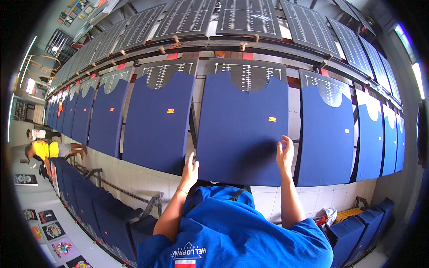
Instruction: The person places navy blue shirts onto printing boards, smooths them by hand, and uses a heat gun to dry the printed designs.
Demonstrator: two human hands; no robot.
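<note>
Across a long curving row of black, ruler-marked printing boards (pixel 248 73), most already dressed with dark blue cloth garments from nine o'clock round to three o'clock, each pulled flat with the scooped neckline at the top. Judged well along: small orange print marks (pixel 272 119) showing on the middle garment and on its left neighbour (pixel 158 123), a pale mark on the right neighbour (pixel 326 129); whether more printing remains cannot be told. At dead centre, the dark blue cloth garment (pixel 241 129) on the nearest board, lower hem reaching down toward six o'clock, lying flat and unwrinkled. Lower row of similar blue-covered boards (pixel 96 201) running off at seven o'clock, with printed black sample shirts (pixel 53 231) on the floor beyond. At eight o'clock, a person in a yellow top (pixel 44 149) bent over that row. Left hand (pixel 191 169) at the hem, about seven o'clock of the garment, fingers straight and together, pressed flat on the cloth, gripping nothing. Right hand (pixel 285 154) near four o'clock of the garment, by its right edge, fingers spread a little and laid on the fabric, palm down, nothing clasped.
</note>
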